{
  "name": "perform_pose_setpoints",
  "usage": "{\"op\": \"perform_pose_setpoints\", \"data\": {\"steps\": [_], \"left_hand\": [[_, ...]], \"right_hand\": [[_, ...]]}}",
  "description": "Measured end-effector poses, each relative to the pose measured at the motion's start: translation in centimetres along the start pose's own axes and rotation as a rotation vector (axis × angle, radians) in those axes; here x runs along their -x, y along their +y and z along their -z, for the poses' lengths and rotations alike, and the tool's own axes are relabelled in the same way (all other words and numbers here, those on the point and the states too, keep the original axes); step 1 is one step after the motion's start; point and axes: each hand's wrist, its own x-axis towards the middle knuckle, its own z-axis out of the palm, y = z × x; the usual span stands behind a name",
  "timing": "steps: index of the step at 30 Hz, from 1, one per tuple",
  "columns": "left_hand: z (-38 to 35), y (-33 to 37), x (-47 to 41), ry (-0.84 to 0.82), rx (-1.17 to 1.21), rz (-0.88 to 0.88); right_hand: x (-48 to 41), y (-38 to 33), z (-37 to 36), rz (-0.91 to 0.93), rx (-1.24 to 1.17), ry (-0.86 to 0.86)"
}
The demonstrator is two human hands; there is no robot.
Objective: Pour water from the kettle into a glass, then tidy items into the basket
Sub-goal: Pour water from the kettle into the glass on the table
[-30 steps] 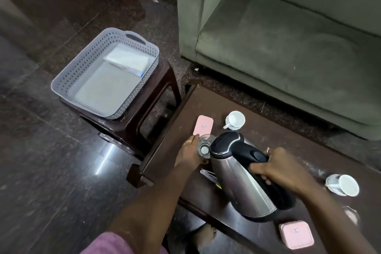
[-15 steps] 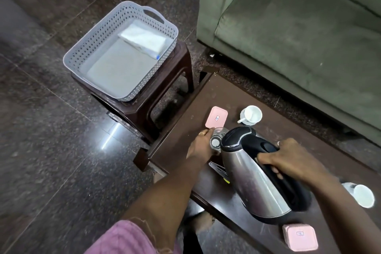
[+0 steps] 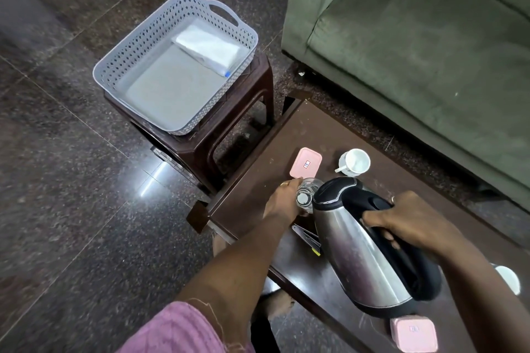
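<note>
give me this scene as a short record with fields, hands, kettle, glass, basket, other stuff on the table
left hand: left hand wrapped around the glass on the table
right hand: right hand closed on the kettle handle
kettle: tilted, spout over the glass
glass: upright, clear; water level cannot be told
basket: basket on a stool, holds a white packet
other items: two pink boxes, white cup
</note>
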Motion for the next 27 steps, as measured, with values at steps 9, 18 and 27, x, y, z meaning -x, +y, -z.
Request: {"op": "perform_pose_setpoints", "data": {"steps": [9, 18, 27], "left_hand": [[0.06, -0.17, -0.05, -0.029, 0.013, -0.006], [0.04, -0.25, 0.18, -0.019, 0.084, 0.004], [0.24, -0.14, 0.21, -0.029, 0.092, 0.003]], "right_hand": [[0.17, 0.09, 0.23, -0.005, 0.012, -0.006], [0.23, 0.37, -0.08, -0.003, 0.004, 0.002], [0.22, 0.34, -0.32, -0.02, 0.016, 0.008]]}}
